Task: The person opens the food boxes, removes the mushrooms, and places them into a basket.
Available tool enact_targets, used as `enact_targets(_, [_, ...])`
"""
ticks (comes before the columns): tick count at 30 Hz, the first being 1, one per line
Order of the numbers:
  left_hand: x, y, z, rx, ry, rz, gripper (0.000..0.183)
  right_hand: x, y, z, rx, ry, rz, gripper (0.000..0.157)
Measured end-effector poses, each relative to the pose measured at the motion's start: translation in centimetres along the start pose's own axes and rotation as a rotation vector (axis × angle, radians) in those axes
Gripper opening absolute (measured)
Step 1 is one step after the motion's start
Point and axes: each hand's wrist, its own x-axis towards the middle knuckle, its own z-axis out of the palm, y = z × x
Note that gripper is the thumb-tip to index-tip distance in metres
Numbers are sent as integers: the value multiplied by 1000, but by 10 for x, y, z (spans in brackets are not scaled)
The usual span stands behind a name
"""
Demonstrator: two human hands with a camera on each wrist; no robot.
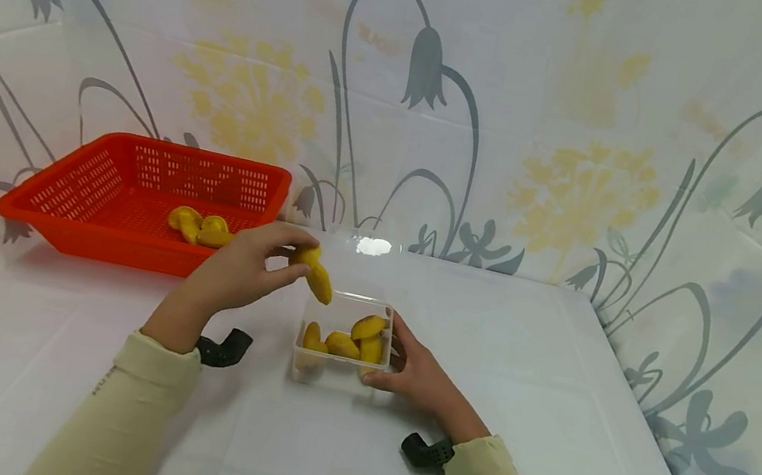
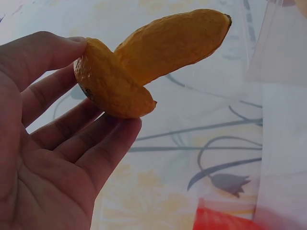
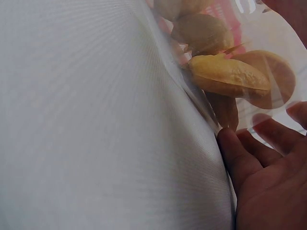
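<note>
My left hand (image 1: 242,265) pinches a yellow mushroom (image 1: 319,281) between thumb and fingers, above the left rear corner of a clear plastic box (image 1: 340,358). In the left wrist view the mushroom's cap (image 2: 112,81) lies against the fingertips, and its thick stem (image 2: 175,43) points up and away. Several more yellow mushrooms (image 1: 344,345) lie inside the box. On the box's right side, my right hand (image 1: 422,375) grips it, thumb near the front corner and fingers along the side. Through the clear wall, the right wrist view shows mushrooms (image 3: 230,76) close to the fingertips.
A red plastic basket (image 1: 114,248) with perforated walls stands at the back left, holding a few yellow mushrooms (image 1: 190,224). Behind the box is a clear lid (image 1: 342,241) catching glare. White cloth covers the table (image 1: 284,457); a flower-patterned curtain (image 1: 531,61) hangs behind.
</note>
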Motion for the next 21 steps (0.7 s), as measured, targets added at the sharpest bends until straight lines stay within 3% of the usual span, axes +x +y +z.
enact_targets(5, [-2,-5,-8,22,33,-60,38,0,0,1,4,7,2,113])
enact_targets(21, [-8,-22,-30,30,168,-116,38,-2,0,0,7,0,-19,112])
